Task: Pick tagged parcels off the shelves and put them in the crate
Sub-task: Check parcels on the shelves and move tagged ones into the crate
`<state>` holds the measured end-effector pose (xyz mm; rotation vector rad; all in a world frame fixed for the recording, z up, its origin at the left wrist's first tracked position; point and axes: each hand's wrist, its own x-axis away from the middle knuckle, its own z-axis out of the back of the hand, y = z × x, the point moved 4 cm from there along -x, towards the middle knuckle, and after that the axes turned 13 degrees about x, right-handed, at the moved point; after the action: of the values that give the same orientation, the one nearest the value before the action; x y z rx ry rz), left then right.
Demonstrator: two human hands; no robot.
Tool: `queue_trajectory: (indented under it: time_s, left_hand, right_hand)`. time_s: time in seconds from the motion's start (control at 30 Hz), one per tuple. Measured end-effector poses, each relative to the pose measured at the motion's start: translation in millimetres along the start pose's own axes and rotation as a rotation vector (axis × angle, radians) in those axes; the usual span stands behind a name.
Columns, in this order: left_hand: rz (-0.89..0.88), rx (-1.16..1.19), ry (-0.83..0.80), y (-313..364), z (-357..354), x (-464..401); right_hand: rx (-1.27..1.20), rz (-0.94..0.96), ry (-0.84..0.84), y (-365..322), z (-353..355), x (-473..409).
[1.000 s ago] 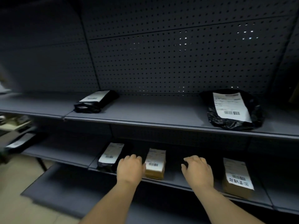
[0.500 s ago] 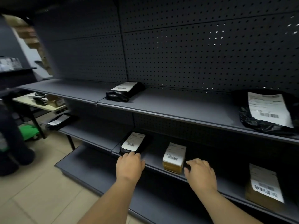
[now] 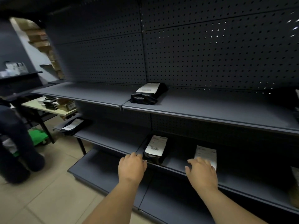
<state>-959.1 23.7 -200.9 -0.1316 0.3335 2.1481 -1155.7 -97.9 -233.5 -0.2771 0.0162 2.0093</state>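
Dark shelving fills the head view. On the middle shelf [image 3: 113, 143] lies a black bag parcel [image 3: 155, 148] with a white label. My left hand [image 3: 131, 167] hovers at the shelf's front edge just left of it, fingers relaxed, holding nothing. A small box with a white label [image 3: 206, 155] sits to the right, and my right hand [image 3: 202, 172] is in front of it, partly covering it, fingers loosely bent, holding nothing. Another black labelled parcel [image 3: 148, 93] lies on the upper shelf [image 3: 210, 109]. A third black one [image 3: 73, 125] rests at the middle shelf's left end. No crate is in view.
A person in dark clothes [image 3: 14, 143] crouches at the left on the tiled floor. Behind them stand a pale table [image 3: 48, 109] with boxes and a green trolley [image 3: 38, 138]. A parcel edge [image 3: 295, 191] shows at the far right. The bottom shelf [image 3: 100, 172] juts out low.
The view has swung left, so the parcels slid to the right in the frame. Both hands stay at the middle shelf's edge, the left nearer the black parcel, the right before the box.
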Motion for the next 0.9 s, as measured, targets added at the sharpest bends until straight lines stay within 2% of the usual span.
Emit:
queue_trajectory:
  time_s: [0.33, 0.53, 0.9]
  left_hand:
    - [-0.130, 0.021, -0.019, -85, 4, -30]
    - [-0.175, 0.035, -0.044, -104, -4, -42]
    - [-0.167, 0.057, -0.073, -100, -23, -78]
  right_hand:
    - [-0.002, -0.128, 0.014, -94, -17, 11]
    - [0.016, -0.179, -0.004, -108, -24, 18]
    - [0.055, -0.162, -0.023, -108, -34, -14]
